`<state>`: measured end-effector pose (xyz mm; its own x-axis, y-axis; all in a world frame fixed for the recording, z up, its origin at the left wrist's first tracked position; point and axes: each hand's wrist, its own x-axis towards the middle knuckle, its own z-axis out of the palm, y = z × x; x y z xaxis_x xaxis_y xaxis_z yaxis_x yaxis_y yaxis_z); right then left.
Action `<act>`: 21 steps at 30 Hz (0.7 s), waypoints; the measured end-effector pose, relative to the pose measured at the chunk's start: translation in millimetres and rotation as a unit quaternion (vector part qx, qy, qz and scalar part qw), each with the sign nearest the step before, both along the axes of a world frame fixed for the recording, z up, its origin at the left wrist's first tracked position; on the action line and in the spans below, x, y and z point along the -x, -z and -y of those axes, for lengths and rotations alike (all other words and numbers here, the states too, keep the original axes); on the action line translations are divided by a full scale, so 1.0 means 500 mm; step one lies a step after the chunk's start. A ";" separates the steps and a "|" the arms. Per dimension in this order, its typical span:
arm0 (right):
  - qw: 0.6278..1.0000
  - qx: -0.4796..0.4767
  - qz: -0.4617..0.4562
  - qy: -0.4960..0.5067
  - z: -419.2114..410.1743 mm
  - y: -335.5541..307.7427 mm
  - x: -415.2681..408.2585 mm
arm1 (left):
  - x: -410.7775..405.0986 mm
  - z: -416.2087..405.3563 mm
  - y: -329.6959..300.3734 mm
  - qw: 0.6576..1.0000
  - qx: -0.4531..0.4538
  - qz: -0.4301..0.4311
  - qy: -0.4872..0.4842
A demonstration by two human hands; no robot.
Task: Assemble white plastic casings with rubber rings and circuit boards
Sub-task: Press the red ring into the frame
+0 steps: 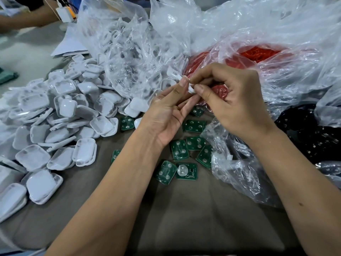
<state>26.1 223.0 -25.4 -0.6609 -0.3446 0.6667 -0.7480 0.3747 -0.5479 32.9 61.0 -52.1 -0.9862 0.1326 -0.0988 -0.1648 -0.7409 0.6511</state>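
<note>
Both hands meet above the middle of the surface. The left hand (166,109) lies palm-up with its fingers extended, the thumb pressing a small white plastic casing (190,85) against the fingertips. The right hand (234,97) is curled, its thumb and forefinger pinching the same casing from the opposite side. The casing is seen edge-on and mostly covered by the fingers; whether a rubber ring or board is already fitted cannot be made out.

Beneath the hands, green rectangular circuit boards (186,159) with rounded corners lie scattered on the grey-brown cloth-covered surface (184,209). Most show three or four round silvery pads; one carries a round metal disc. Several are partly hidden by the forearms.

Toward the left edge sits a loose heap of white rounded-square plastic casings (55,122), glossy, shallow and tray-like, some nested, some overturned. The heap is cut off at the left border.

Behind the hands, a crumpled clear plastic bag (132,58) holds more white casings, blurred through the film. Toward the far right, another clear bag (258,52) holds a mass of thin red rubber rings; single rings cannot be resolved. At the right edge, a bag of small black parts (304,132) is indistinct.

At the far left corner, another person's forearm (27,17) and a white charger block (63,14) are partly cut off.
</note>
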 end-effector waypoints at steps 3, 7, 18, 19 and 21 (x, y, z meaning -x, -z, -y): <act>1.000 -0.009 -0.003 -0.004 0.005 0.003 0.002 | 0.000 -0.002 0.001 1.000 0.010 -0.003 0.002; 0.999 0.031 0.023 -0.003 -0.002 0.005 0.007 | -0.003 -0.006 -0.002 0.999 0.011 -0.018 0.027; 0.997 0.059 0.041 0.002 -0.009 0.001 0.010 | -0.002 0.001 -0.004 0.999 -0.019 -0.012 0.031; 0.997 0.060 0.043 0.003 -0.008 0.002 0.010 | -0.002 0.000 -0.003 0.999 -0.020 -0.012 0.030; 0.996 0.066 0.053 0.000 -0.009 0.004 0.010 | -0.003 -0.001 -0.006 0.999 -0.019 -0.009 0.026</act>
